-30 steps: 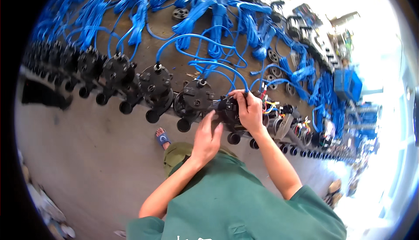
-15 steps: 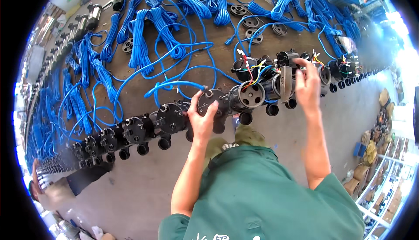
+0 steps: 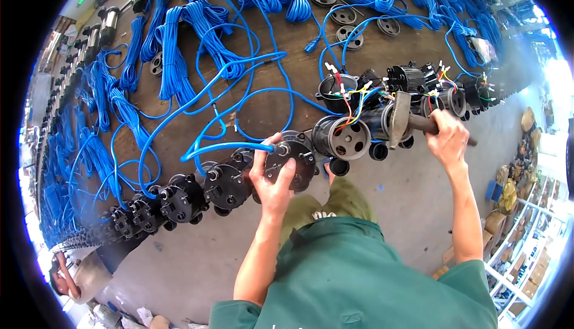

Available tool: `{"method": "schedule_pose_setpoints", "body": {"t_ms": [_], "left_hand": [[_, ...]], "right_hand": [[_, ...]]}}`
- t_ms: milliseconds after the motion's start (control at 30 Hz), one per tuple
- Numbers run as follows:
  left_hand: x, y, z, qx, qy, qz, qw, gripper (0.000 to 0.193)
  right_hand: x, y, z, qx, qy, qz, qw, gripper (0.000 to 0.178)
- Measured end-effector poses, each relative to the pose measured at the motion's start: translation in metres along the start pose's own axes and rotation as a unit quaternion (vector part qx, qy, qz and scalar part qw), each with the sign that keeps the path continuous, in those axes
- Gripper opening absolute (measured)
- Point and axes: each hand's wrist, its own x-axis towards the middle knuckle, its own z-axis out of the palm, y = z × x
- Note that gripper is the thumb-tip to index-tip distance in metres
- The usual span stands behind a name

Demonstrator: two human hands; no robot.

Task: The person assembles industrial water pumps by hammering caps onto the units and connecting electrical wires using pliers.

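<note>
My left hand (image 3: 272, 188) grips a round black motor end cover (image 3: 299, 164) at the table's near edge, thumb on its face and fingers over its upper side. A blue cable (image 3: 230, 146) runs into the fitting on this cover, beside my fingers. My right hand (image 3: 449, 143) is closed round the dark handle of a hammer (image 3: 399, 119). The hammer's head hangs in front of the open black housings, apart from the cover. Right of the cover stands an open motor housing (image 3: 348, 139), with red, yellow and blue wires rising from it.
More black covers (image 3: 227, 185) line the table edge to the left, and wired housings (image 3: 412, 78) stand to the right. Bundled blue cables (image 3: 173, 60) and grey pulleys (image 3: 350, 37) lie on the brown table (image 3: 263, 104). Another person (image 3: 89, 272) is at the far left.
My right hand has moved right and down, and its grip on the hammer handle now shows clearly. My left hand stays on the cover. The view has shifted slightly.
</note>
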Motion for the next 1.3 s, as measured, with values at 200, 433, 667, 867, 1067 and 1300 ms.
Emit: {"method": "schedule_pose_setpoints", "body": {"t_ms": [200, 433, 667, 867, 1067, 1300], "left_hand": [[0.004, 0.004, 0.002, 0.057, 0.01, 0.006, 0.998, 0.055], [0.001, 0.001, 0.004, 0.043, 0.012, 0.028, 0.999, 0.054], [0.003, -0.003, 0.005, 0.017, 0.012, 0.028, 0.999, 0.047], [0.005, -0.007, 0.001, 0.16, 0.025, 0.114, 0.98, 0.068], [-0.005, -0.009, -0.007, 0.266, 0.019, 0.247, 0.932, 0.112], [-0.006, -0.017, -0.005, 0.198, 0.036, 0.235, 0.951, 0.096]], "right_hand": [[-0.044, -0.074, -0.041, 0.415, -0.158, 0.217, 0.869, 0.018], [-0.054, -0.139, -0.062, 0.457, -0.206, 0.114, 0.858, 0.015], [-0.054, -0.172, -0.085, 0.397, -0.039, -0.112, 0.91, 0.032], [-0.034, -0.192, -0.102, 0.407, -0.251, 0.068, 0.876, 0.024], [-0.044, -0.217, -0.155, 0.493, -0.072, -0.08, 0.863, 0.027], [-0.03, -0.233, -0.092, 0.321, -0.294, -0.026, 0.9, 0.032]]}}
